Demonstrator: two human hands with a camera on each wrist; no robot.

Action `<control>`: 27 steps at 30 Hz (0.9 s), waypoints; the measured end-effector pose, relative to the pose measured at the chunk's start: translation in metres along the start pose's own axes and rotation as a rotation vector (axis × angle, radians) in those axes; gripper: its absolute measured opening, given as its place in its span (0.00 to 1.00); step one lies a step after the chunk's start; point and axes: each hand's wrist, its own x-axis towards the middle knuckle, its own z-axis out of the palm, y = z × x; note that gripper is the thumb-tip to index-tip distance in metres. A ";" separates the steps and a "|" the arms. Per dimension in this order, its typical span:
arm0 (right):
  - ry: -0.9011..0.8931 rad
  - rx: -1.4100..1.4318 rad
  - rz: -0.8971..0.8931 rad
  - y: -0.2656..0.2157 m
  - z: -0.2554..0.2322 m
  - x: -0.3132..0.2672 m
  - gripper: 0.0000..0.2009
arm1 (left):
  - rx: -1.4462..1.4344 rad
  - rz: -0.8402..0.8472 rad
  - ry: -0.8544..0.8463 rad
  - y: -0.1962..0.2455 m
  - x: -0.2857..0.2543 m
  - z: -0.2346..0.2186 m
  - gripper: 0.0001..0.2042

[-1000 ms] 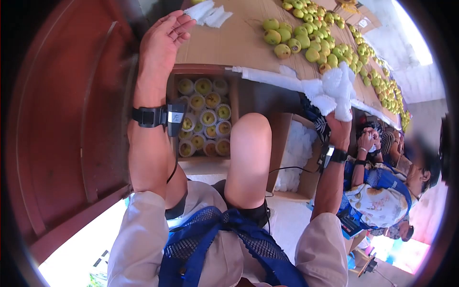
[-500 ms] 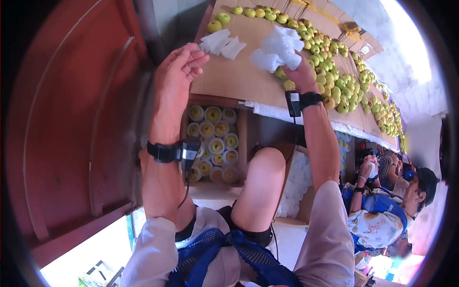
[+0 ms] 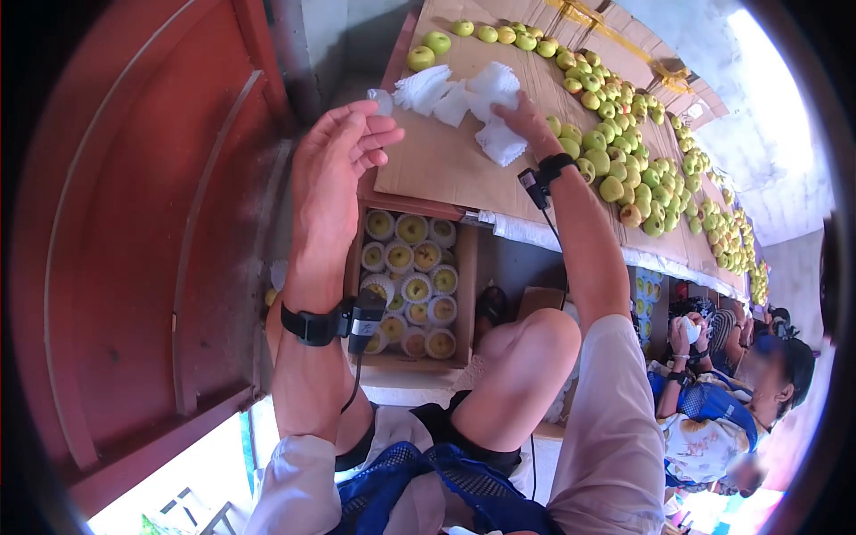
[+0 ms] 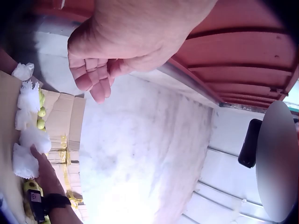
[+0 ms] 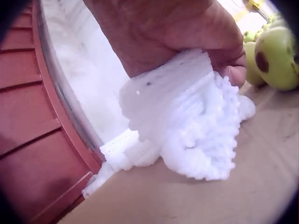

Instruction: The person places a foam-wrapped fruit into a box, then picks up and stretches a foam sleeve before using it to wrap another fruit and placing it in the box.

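Observation:
My right hand [image 3: 533, 125] grips a bunch of white foam fruit nets [image 3: 496, 87] low over the cardboard-covered table. In the right wrist view the ribbed nets [image 5: 196, 135] hang below the fingers and overlap the cardboard. More flattened foam nets [image 3: 423, 89] lie just to the left, toward the table's far left end. Near that end my left hand [image 3: 334, 169] is raised with its fingers loosely bent and nothing visible in it. The left wrist view shows this hand [image 4: 117, 46] against the pale wall, apart from the nets.
Many green apples [image 3: 615, 165] spread along the table [image 3: 428, 169]. Below its front edge stands a box [image 3: 464, 330] of apples in foam nets. A red door [image 3: 134, 223] rises close on the left. Another person [image 3: 713, 401] sits at the right, holding something white.
My right hand has carried the bunch of foam nets from the table's front edge leftward and down to the other nets. The left hand has shifted little, its fingers still loosely bent.

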 end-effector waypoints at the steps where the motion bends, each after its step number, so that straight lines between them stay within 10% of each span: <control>1: -0.013 0.085 0.002 0.009 0.001 0.009 0.47 | 0.000 0.009 -0.001 -0.001 0.000 -0.001 0.11; 7: 0.181 0.295 0.036 0.001 -0.027 -0.007 0.48 | 0.015 -0.011 0.002 0.000 -0.001 0.003 0.13; 13: -0.046 0.639 -0.102 0.020 -0.053 -0.037 0.36 | 0.019 -0.008 -0.025 -0.002 -0.003 0.008 0.12; 20: 0.028 0.189 -0.143 0.006 -0.053 -0.054 0.33 | 0.046 -0.021 -0.025 -0.004 -0.004 0.012 0.12; 27: 0.070 0.320 -0.309 0.001 -0.052 -0.064 0.29 | 0.066 -0.013 -0.027 -0.004 -0.001 0.012 0.13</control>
